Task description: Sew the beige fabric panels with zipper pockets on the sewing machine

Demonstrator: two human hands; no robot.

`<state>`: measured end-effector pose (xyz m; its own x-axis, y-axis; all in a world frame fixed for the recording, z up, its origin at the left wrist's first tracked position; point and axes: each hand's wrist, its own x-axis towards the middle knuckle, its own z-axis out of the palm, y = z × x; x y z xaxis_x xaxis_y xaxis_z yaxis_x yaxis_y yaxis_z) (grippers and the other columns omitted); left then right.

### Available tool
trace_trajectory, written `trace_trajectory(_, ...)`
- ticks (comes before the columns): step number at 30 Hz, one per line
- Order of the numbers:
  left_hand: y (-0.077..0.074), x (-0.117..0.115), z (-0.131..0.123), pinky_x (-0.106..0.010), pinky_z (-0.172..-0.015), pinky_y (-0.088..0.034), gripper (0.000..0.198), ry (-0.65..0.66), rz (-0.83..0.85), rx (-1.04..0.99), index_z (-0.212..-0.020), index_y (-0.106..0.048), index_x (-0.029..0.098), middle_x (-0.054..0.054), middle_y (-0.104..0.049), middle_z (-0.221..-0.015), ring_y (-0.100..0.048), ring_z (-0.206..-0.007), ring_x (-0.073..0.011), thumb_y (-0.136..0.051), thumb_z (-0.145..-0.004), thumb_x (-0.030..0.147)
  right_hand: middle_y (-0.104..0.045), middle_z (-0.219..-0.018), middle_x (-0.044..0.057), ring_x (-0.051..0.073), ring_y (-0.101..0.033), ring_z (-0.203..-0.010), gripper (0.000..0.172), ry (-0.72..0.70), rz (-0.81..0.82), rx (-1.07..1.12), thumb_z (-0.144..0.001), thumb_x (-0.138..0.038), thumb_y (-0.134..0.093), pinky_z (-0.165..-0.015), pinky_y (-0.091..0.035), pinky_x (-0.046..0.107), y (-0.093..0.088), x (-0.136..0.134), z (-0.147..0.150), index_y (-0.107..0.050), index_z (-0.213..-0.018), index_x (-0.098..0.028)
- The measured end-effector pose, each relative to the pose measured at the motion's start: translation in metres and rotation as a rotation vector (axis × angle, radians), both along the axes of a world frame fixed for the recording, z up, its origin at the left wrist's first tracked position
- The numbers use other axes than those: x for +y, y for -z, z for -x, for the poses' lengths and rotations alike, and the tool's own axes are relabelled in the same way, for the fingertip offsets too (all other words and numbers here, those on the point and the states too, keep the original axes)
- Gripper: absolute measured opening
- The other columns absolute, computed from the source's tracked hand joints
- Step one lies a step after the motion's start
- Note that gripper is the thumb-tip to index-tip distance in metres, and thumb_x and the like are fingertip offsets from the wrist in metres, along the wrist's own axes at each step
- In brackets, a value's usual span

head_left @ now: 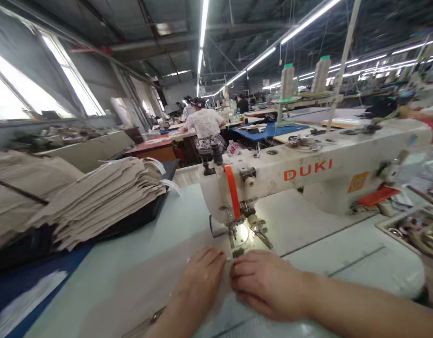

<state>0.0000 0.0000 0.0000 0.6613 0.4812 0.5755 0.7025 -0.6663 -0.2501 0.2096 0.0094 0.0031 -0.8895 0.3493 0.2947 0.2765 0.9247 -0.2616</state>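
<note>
Along the left edge, under the bright windows (72, 80), a tall stack of beige fabric pieces (96, 202) sits in a black tray (160, 197), with white tags sticking out at its right end. Below it, a blue cloth (26, 300) lies at the corner of the pale sewing desk (132, 234). A flat beige fabric panel (142, 291) lies on the desk in the lower middle, running up to the presser foot (237, 232) of the sewing machine.

The left hand (198, 281) rests on this panel, its fingers (209, 263) pressed together and lying flat, with the tips just short of the foot. The right hand (269, 284) lies just beside it, its fingers (244, 270) also held together and pressing down, nothing pinched. The two sets of fingertips nearly touch.

Farther back in the middle, a co-worker (204, 124) in a patterned top works at another desk. Right of the foot, the white DUKI sewing machine (308, 173) fills the frame, with an orange guard (232, 192) on its head and two thread cones (304, 77) standing behind it. At the far right, a metal tray of small parts (413, 230) sits beside the machine.
</note>
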Motion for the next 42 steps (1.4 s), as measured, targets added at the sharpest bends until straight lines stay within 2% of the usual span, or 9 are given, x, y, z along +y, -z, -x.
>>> trace_trajectory(9, 0.007, -0.001, 0.005, -0.032, -0.084, -0.059, 0.036, -0.023, 0.085, -0.024, -0.096, -0.069, 0.017, -0.005, -0.073, -0.091, -0.068, -0.086, -0.0191, -0.04, -0.09, -0.003, -0.071, -0.1, 0.008, 0.021, -0.063, -0.097, 0.021, 0.005, -0.013, 0.024, -0.094, -0.022, -0.055, -0.095, -0.047, 0.032, -0.001, 0.002, -0.001, -0.07, -0.105, -0.012)
trace_trajectory(17, 0.005, 0.0, 0.004, -0.031, -0.08, -0.06, 0.04, -0.02, 0.042, -0.044, -0.092, -0.07, 0.015, -0.007, -0.074, -0.09, -0.069, -0.082, -0.0187, -0.033, -0.094, 0.0, -0.071, -0.098, 0.008, 0.021, -0.062, -0.095, 0.02, 0.012, -0.034, 0.01, -0.094, -0.022, -0.055, -0.094, -0.047, 0.032, -0.003, 0.0, -0.002, -0.07, -0.103, -0.012)
trace_trajectory(28, 0.007, 0.001, 0.004, -0.031, -0.078, -0.061, 0.037, -0.018, 0.049, -0.07, -0.092, -0.069, 0.015, -0.007, -0.074, -0.089, -0.069, -0.082, -0.0188, -0.037, -0.09, -0.003, -0.072, -0.098, 0.008, 0.02, -0.063, -0.094, 0.018, -0.005, -0.043, 0.042, -0.094, -0.019, -0.055, -0.094, -0.046, 0.03, -0.004, 0.004, -0.002, -0.071, -0.098, -0.012)
trace_trajectory(35, 0.007, 0.0, 0.003, -0.031, -0.076, -0.061, 0.036, -0.037, 0.12, -0.08, -0.09, -0.069, 0.016, -0.007, -0.073, -0.089, -0.069, -0.081, -0.0193, -0.039, -0.089, -0.004, -0.069, -0.091, 0.007, 0.021, -0.061, -0.089, 0.016, 0.209, -0.088, 0.042, -0.096, -0.019, -0.056, -0.088, -0.047, 0.032, -0.003, 0.019, 0.003, -0.07, -0.093, -0.014)
trace_trajectory(42, 0.008, -0.002, 0.003, -0.035, -0.083, -0.059, 0.035, -0.053, 0.175, -0.021, -0.094, -0.071, 0.013, -0.01, -0.074, -0.094, -0.07, -0.088, -0.0222, -0.041, -0.086, -0.004, -0.067, -0.098, 0.007, 0.022, -0.058, -0.096, 0.013, 0.228, -0.09, -0.045, -0.095, -0.023, -0.061, -0.091, -0.046, 0.033, -0.005, 0.02, 0.006, -0.07, -0.1, -0.014)
